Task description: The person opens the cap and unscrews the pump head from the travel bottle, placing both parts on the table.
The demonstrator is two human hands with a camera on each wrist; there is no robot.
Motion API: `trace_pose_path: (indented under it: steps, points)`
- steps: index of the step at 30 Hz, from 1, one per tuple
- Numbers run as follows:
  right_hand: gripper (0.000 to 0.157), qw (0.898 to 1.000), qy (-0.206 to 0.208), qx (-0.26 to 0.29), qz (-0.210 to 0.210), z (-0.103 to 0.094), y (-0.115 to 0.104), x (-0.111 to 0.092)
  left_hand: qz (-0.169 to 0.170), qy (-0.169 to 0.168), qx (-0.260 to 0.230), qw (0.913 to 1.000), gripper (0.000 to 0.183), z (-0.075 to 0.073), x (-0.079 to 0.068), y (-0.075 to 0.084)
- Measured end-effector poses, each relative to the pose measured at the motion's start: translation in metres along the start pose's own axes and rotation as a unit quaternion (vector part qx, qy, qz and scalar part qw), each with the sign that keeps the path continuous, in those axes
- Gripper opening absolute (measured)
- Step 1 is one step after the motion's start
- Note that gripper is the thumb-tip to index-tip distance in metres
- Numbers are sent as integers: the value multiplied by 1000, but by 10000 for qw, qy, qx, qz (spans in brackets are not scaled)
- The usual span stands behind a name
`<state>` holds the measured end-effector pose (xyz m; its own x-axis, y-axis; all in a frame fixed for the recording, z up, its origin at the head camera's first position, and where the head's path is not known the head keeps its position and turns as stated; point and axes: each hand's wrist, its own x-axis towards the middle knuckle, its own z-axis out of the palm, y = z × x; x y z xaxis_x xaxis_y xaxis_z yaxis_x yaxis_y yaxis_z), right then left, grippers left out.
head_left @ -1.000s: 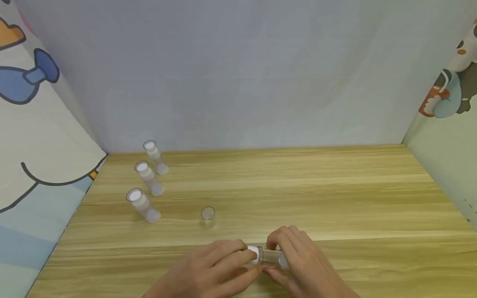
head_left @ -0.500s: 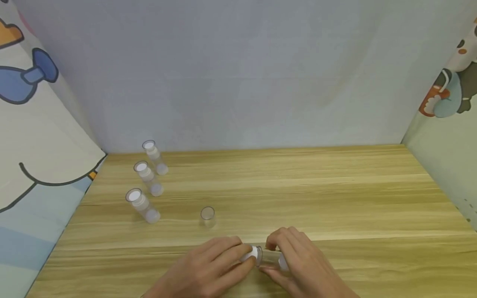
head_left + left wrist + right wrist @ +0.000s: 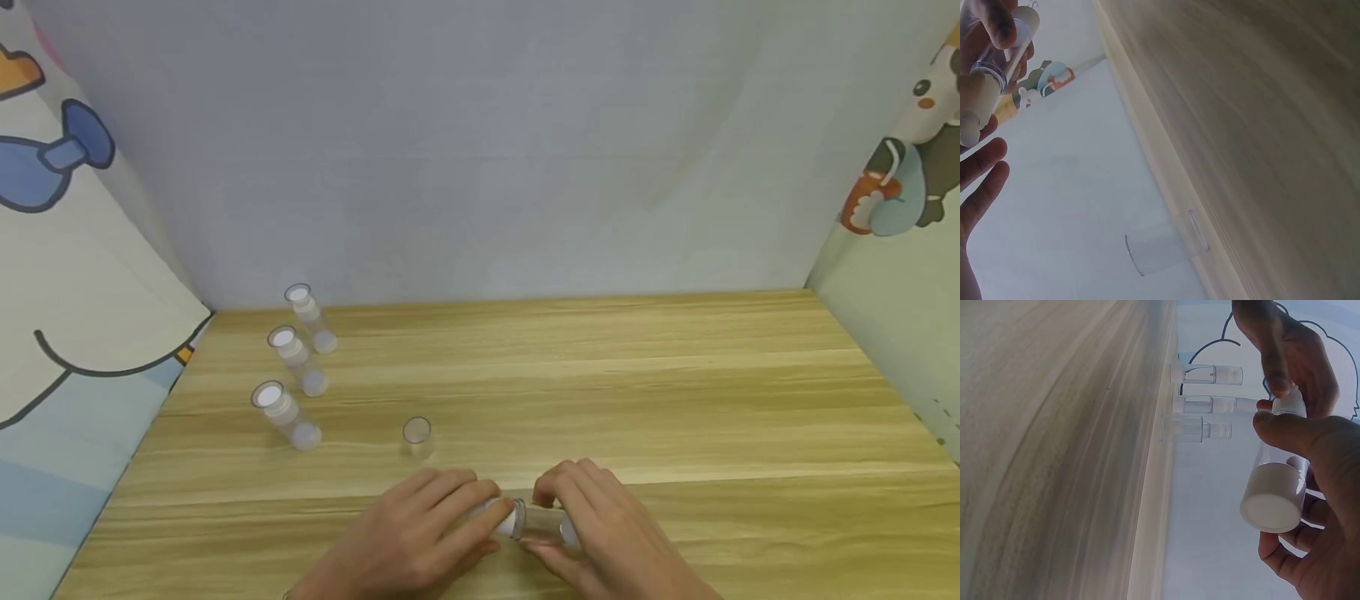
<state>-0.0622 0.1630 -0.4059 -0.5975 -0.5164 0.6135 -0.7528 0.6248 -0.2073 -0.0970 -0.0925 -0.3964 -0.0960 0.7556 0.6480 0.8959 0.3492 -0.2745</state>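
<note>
A clear pump bottle (image 3: 543, 524) with a white top and white base lies sideways between the hands, near the front of the table. My right hand (image 3: 611, 533) grips its clear body, thumb on one side and fingers on the other. My left hand (image 3: 420, 529) pinches the bottle's white pump top (image 3: 1289, 403) between thumb and fingers; in the head view the fingers cover part of it. The white base (image 3: 1272, 500) faces the right wrist camera. Beyond the left hand a clear cap (image 3: 417, 437) stands by itself on the table.
Three similar capped bottles stand upright in a row at the left: a near one (image 3: 287, 415), a middle one (image 3: 298, 360) and a far one (image 3: 311, 318). The wooden table (image 3: 637, 383) meets a pale cloth wall (image 3: 480, 167) at the back, with printed cloths on both sides.
The left hand's fingers have shifted round the white top, its thumb now lower and more apart from the fingertips. The right hand keeps its grip and place.
</note>
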Motion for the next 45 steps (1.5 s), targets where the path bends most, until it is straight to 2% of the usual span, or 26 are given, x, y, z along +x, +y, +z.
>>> trace_pose_path:
  steps: [14, 22, 26, 29, 33, 35, 39, 45]
  points:
    - [47, 10000, -66, -36, 8, -2, -1, -1, -48, -13, 14, 10000, 35, 5, -4, -1]
    - [52, 9999, -105, -81, -25, -1, -1, -2, -426, -421, -41, 9982, 42, 3, -4, 0]
    - [49, 9999, -97, -63, 17, 0, -1, -3, -631, -567, -267, 9960, 43, 2, -4, 1]
    - [43, 10000, -61, -13, 21, 0, 0, -3, -448, -315, -577, 9968, 42, 2, -3, 1]
    - [39, 10000, 3, 45, -8, 0, 1, -3, 76, 73, -749, 9971, 30, 2, -1, 0]
    - [40, 10000, -2, 31, -13, 0, 1, -3, 221, 59, -706, 9972, 29, 2, 0, -1]
    - [43, 10000, -75, 2, 9, -1, 0, -2, 265, -153, -649, 9974, 42, 1, -1, 0]
    - [36, 9999, -103, 2, 61, 0, -1, -3, 166, -275, -650, 9974, 29, 0, -1, 0]
